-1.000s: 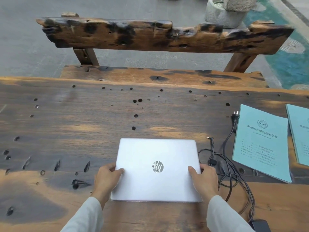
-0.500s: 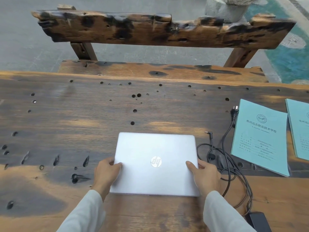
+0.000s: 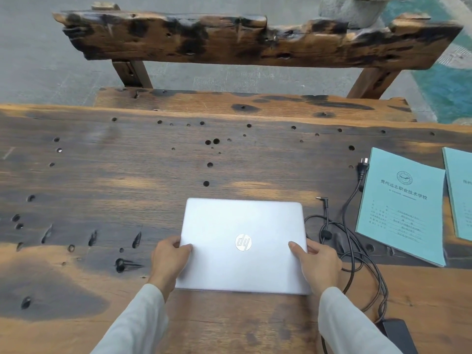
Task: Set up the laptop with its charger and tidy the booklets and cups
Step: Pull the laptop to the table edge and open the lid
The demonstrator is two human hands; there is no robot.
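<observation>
Laptop: a silver laptop [image 3: 242,246] lies flat on the wooden desk [image 3: 102,175] at the near middle, with its lid down and the round logo facing up.
Left hand: the left hand [image 3: 168,261] grips the laptop's left edge towards the near corner. The thumb lies on the lid and the fingers [image 3: 166,245] curl round the side.
Right hand: the right hand [image 3: 316,264] grips the right edge in the same way, thumb on top of the lid.
Charger cable: a black charger cable [image 3: 357,251] lies in loose loops on the desk just right of the laptop and close to the right hand. I cannot tell whether it touches the hand.
Barrel plug: the barrel plug [image 3: 322,200] lies loose on the desk just beyond the laptop's far right corner.
Wall plug: the wall plug [image 3: 363,164] lies farther right, against the booklet's left edge.
Power brick: the power brick [image 3: 398,335] sits at the near right and is partly cut off.
Booklet: a teal booklet [image 3: 398,208] lies flat, cover up, right of the cable.
Second booklet: a second booklet [image 3: 459,195] lies just beside the first on its right, cut by the edge of the view.
Bench: a rough wooden bench [image 3: 255,39] stands beyond the desk's far edge.
Sleeves: pale sleeves [image 3: 132,325] cover both forearms.
</observation>
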